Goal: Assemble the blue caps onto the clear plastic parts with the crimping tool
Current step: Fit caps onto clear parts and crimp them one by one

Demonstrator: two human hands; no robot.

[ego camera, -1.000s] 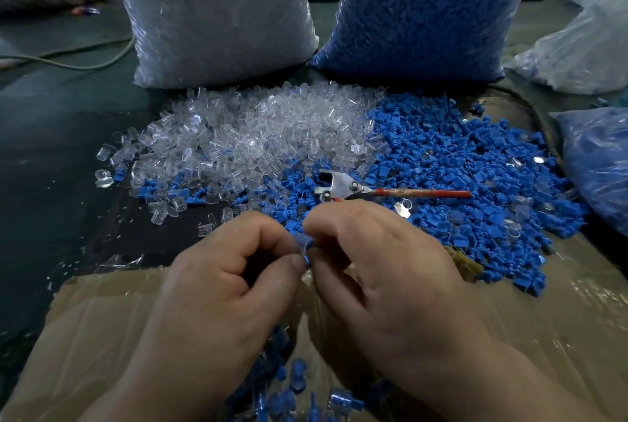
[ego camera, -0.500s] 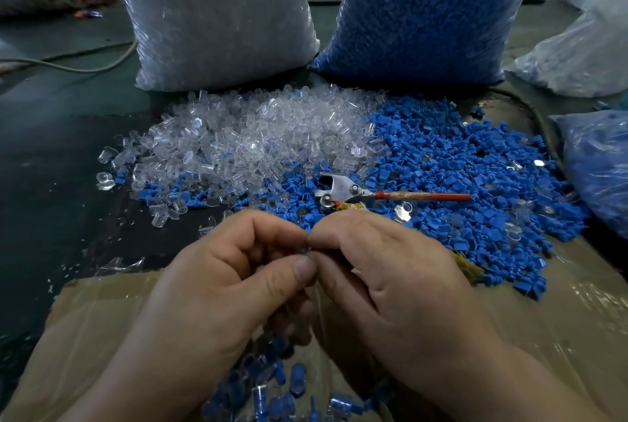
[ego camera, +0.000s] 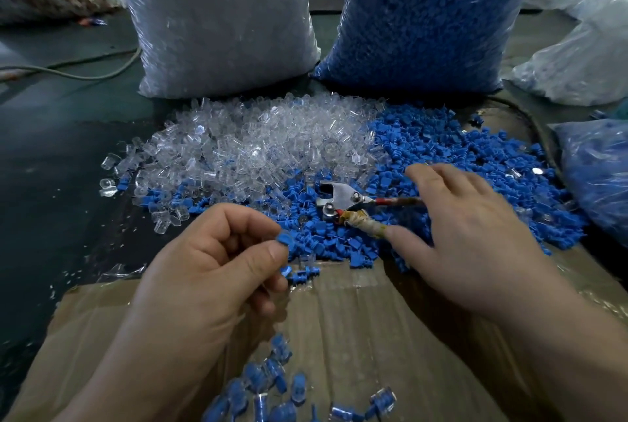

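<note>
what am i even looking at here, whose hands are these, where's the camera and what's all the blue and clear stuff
There is no machine here: a person works with bare hands. The one picture comes from a camera worn on their head, looking forward and down.

The left hand pinches a small blue cap between thumb and fingertips. The right hand is spread open over the handles of the crimping tool, a metal-headed plier lying on the pile. It has not closed round the tool.

On the surface lie a heap of clear plastic parts and a heap of loose blue caps. Behind them stand a clear-filled bag and a blue-filled bag.

Nearest the camera is cardboard with some joined pieces, blue inside clear.
</note>
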